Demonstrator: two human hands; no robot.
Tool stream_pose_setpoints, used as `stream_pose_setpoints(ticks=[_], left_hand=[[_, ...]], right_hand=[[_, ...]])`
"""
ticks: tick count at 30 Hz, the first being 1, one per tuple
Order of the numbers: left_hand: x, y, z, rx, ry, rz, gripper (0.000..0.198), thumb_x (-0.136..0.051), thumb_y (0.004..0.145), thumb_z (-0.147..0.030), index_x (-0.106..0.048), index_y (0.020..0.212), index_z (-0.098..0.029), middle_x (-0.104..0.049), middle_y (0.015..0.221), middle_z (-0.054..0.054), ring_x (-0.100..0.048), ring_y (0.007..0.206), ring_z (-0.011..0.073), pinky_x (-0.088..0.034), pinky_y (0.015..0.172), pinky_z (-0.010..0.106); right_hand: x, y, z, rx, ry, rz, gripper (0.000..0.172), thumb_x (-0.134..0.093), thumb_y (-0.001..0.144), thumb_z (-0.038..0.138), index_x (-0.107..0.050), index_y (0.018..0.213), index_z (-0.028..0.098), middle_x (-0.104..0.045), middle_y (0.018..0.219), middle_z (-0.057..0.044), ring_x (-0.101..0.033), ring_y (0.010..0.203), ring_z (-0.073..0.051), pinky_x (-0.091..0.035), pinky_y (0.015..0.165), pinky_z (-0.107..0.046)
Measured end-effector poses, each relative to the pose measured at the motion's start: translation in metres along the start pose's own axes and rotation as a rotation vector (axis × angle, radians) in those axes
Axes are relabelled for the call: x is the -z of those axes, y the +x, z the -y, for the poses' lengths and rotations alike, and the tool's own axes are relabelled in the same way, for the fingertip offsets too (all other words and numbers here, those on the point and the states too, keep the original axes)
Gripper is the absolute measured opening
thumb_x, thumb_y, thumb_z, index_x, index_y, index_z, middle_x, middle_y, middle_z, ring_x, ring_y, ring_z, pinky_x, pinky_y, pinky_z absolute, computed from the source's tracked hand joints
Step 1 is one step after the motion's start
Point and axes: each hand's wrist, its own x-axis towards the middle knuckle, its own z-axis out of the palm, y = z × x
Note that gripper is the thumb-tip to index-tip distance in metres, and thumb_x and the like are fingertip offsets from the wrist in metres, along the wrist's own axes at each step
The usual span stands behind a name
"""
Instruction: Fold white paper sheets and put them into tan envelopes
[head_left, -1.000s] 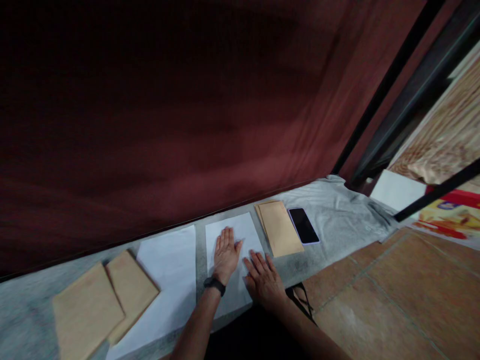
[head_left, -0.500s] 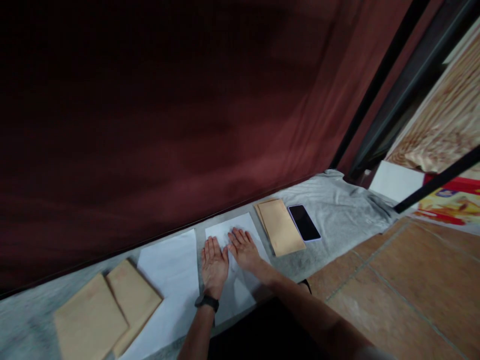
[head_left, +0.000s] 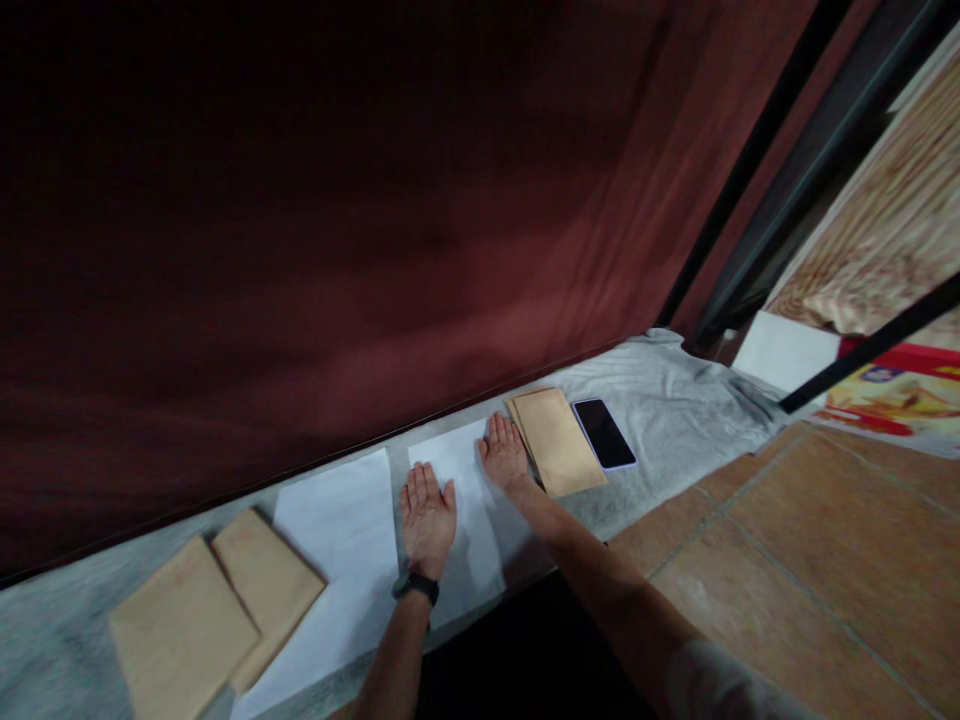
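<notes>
White sheet: It is lying flat on the grey surface, between a second sheet and the brown paper stack. I am judging it light, limp and prone to creasing, probably slipping easily.
Left hand: It is lying over the white sheet's left side, fingers stretched out, grasping nothing.
Right hand: It is resting by the far right corner, just beside the stack, fingers straight, clutching nothing. I am seeing too little to tell how hard either hand is pressing.
Near edge: I am favouring this for a light finger-and-thumb pinch, since the hands are occupying the farther part.
</notes>
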Motion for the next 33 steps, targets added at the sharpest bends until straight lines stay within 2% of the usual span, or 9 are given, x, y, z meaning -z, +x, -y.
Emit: stream_pose_setpoints(ticks=[5,7,12,16,20,23,27,30,33], left_hand=[[0.002,0.001,-0.001,0.021,-0.006,0.03,0.065,-0.025,0.1,-0.041,-0.033,0.15,0.0,-0.034,0.157,0.023,-0.028,0.148,0.0307,-0.023,0.121,0.049],[0.003,0.001,-0.002,0.019,0.005,0.047,0.066,-0.025,0.1,-0.041,-0.033,0.151,0.0,-0.034,0.157,0.023,-0.027,0.149,0.0305,-0.023,0.121,0.049],[0.005,0.0,-0.003,0.029,0.03,0.07,0.065,-0.024,0.101,-0.041,-0.033,0.151,0.0,-0.035,0.156,0.022,-0.027,0.149,0.0292,-0.022,0.121,0.048],[0.006,0.002,0.0,0.028,0.0,0.06,0.064,-0.025,0.1,-0.04,-0.035,0.149,0.0,-0.038,0.155,0.022,-0.03,0.148,0.0286,-0.022,0.121,0.048],[0.013,-0.004,-0.003,-0.007,-0.067,0.021,0.059,-0.026,0.1,-0.034,-0.04,0.148,-0.002,-0.042,0.153,0.02,-0.032,0.147,0.0272,-0.021,0.122,0.049],[0.02,-0.026,-0.02,-0.093,-0.115,0.047,0.056,-0.027,0.1,-0.032,-0.04,0.149,-0.006,-0.043,0.153,0.018,-0.031,0.148,0.0259,-0.024,0.121,0.049],[0.026,-0.071,-0.043,-0.247,-0.161,0.157,0.055,-0.03,0.101,-0.037,-0.042,0.148,-0.011,-0.044,0.153,0.014,-0.034,0.146,0.0249,-0.029,0.119,0.047],[0.033,-0.096,-0.042,-0.272,-0.129,0.16,0.057,-0.032,0.1,-0.042,-0.042,0.148,-0.011,-0.043,0.154,0.015,-0.035,0.146,0.0259,-0.029,0.119,0.047],[0.041,-0.112,-0.026,-0.245,-0.094,0.12,0.062,-0.032,0.1,-0.046,-0.041,0.148,-0.008,-0.041,0.154,0.018,-0.035,0.145,0.0279,-0.031,0.118,0.048]], right_hand=[[-0.005,-0.058,0.017,0.265,0.021,-0.025,0.057,-0.035,0.103,0.035,-0.031,0.154,0.008,-0.037,0.156,-0.015,-0.033,0.146,-0.024,-0.023,0.122,-0.044],[-0.005,-0.085,0.018,0.318,0.01,-0.035,0.056,-0.038,0.103,0.037,-0.035,0.152,0.009,-0.039,0.155,-0.015,-0.035,0.145,-0.023,-0.024,0.122,-0.043],[0.008,-0.123,-0.005,0.267,-0.053,-0.094,0.061,-0.042,0.101,0.039,-0.034,0.152,0.006,-0.04,0.154,-0.017,-0.035,0.145,-0.027,-0.026,0.12,-0.044],[0.022,-0.137,-0.025,0.267,-0.071,-0.072,0.064,-0.041,0.101,0.041,-0.033,0.151,0.002,-0.039,0.155,-0.019,-0.035,0.145,-0.029,-0.028,0.119,-0.045],[0.03,-0.145,-0.03,0.259,-0.062,-0.048,0.065,-0.04,0.1,0.041,-0.031,0.153,0.003,-0.038,0.155,-0.02,-0.036,0.144,-0.031,-0.029,0.118,-0.047],[0.032,-0.146,-0.028,0.238,-0.061,-0.031,0.065,-0.04,0.1,0.041,-0.031,0.153,0.005,-0.038,0.155,-0.019,-0.036,0.144,-0.031,-0.027,0.119,-0.048],[0.032,-0.147,-0.028,0.248,-0.071,-0.015,0.063,-0.039,0.101,0.037,-0.028,0.154,0.006,-0.034,0.157,-0.018,-0.033,0.145,-0.03,-0.027,0.119,-0.047],[0.032,-0.147,-0.028,0.256,-0.076,-0.016,0.061,-0.038,0.102,0.038,-0.03,0.154,0.006,-0.035,0.157,-0.018,-0.033,0.145,-0.03,-0.027,0.119,-0.047],[0.035,-0.146,-0.027,0.249,-0.084,-0.019,0.061,-0.037,0.103,0.04,-0.032,0.153,0.006,-0.037,0.156,-0.018,-0.035,0.144,-0.03,-0.027,0.119,-0.046]])
